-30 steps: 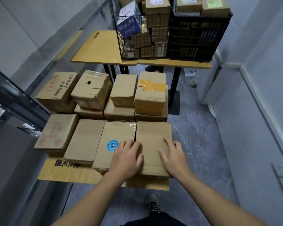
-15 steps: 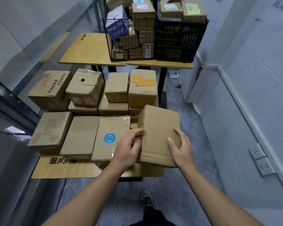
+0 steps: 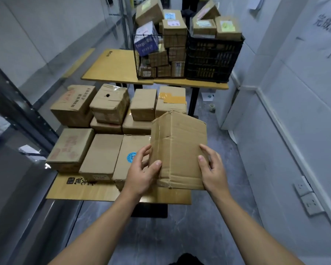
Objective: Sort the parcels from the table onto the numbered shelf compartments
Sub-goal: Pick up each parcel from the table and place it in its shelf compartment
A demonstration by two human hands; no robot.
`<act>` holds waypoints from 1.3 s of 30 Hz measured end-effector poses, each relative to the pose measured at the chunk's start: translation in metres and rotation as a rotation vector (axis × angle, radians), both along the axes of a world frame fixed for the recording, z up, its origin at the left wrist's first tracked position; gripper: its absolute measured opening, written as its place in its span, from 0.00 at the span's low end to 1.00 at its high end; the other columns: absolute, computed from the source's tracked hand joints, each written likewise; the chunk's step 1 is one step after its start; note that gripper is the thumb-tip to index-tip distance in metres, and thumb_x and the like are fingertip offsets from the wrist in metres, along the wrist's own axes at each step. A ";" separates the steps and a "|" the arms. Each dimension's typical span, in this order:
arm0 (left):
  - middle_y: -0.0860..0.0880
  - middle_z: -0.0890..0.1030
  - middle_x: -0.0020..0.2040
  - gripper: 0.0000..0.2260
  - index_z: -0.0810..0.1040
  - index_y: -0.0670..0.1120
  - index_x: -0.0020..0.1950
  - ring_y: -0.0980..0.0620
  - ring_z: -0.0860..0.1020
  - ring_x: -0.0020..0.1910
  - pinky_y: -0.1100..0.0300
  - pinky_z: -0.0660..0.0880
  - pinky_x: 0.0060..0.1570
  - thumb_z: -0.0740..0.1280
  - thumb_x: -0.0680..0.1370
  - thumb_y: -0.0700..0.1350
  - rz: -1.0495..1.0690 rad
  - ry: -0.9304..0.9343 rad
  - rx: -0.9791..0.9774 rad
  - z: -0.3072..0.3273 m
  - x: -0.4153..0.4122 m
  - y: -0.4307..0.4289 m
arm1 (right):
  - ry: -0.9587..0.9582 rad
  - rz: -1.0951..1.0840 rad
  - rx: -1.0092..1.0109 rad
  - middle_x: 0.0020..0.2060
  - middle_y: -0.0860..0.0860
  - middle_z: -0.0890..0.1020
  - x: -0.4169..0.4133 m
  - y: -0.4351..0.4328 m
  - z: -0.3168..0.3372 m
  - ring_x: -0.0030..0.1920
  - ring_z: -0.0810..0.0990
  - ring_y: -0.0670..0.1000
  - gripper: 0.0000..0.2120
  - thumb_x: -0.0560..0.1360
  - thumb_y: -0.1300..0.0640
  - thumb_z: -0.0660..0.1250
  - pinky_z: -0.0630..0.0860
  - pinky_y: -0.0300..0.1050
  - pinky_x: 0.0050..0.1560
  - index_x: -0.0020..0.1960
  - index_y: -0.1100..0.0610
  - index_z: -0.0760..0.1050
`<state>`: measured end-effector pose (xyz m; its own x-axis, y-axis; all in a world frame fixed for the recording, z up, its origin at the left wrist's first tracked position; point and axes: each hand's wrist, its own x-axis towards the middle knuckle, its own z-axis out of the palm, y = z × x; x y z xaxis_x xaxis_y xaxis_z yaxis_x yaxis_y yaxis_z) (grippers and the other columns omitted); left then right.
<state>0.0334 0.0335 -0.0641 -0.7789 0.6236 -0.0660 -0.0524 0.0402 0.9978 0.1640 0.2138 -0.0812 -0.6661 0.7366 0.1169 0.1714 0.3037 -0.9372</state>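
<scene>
Grey walls hem in a narrow aisle where a low counter [image 3: 80, 190] carries packed brown boxes [image 3: 101, 153]. Over its 3 o'clock corner one parcel [image 3: 178, 150] is held clear of the surface, its long axis running 12 to 6 and its face tipped toward the camera. The left hand [image 3: 141, 173] grips its 9 o'clock edge and the right hand [image 3: 212, 169] clasps the 3 o'clock edge (both equally near). Dark shelf uprights [image 3: 23, 111] stand at 9 o'clock, so the carry likely swings left. Compartment numbers and any label are out of sight.

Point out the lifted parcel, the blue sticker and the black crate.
lifted parcel [image 3: 180, 150]: head view, middle of its front face.
blue sticker [image 3: 131, 157]: head view, its visible left part.
black crate [image 3: 208, 60]: head view, its front wall.
</scene>
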 end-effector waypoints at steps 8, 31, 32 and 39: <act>0.55 0.74 0.65 0.31 0.69 0.61 0.70 0.52 0.77 0.61 0.48 0.80 0.55 0.73 0.68 0.60 0.212 0.110 -0.098 0.024 -0.005 -0.008 | -0.149 0.294 -0.111 0.70 0.47 0.73 -0.040 0.014 0.033 0.68 0.70 0.46 0.32 0.76 0.29 0.57 0.68 0.47 0.68 0.74 0.46 0.71; 0.56 0.75 0.63 0.36 0.67 0.61 0.68 0.53 0.77 0.59 0.51 0.79 0.52 0.73 0.63 0.66 0.462 -0.002 -0.057 0.025 0.033 0.007 | 0.131 0.537 -0.566 0.58 0.54 0.82 -0.042 0.040 0.042 0.52 0.84 0.53 0.17 0.83 0.59 0.62 0.81 0.47 0.45 0.65 0.40 0.73; 0.56 0.75 0.63 0.36 0.67 0.61 0.67 0.53 0.78 0.58 0.53 0.79 0.50 0.74 0.62 0.65 0.475 -0.017 -0.044 0.025 0.033 0.006 | 0.126 0.542 -0.573 0.59 0.54 0.82 -0.042 0.040 0.042 0.53 0.83 0.54 0.17 0.83 0.58 0.61 0.82 0.48 0.46 0.65 0.38 0.73; 0.52 0.75 0.64 0.33 0.70 0.57 0.69 0.52 0.79 0.56 0.53 0.80 0.50 0.75 0.66 0.53 0.523 0.057 -0.072 0.033 0.032 -0.017 | 0.037 0.657 -0.349 0.66 0.49 0.75 -0.053 0.038 0.049 0.59 0.79 0.51 0.18 0.85 0.56 0.59 0.80 0.43 0.49 0.63 0.33 0.76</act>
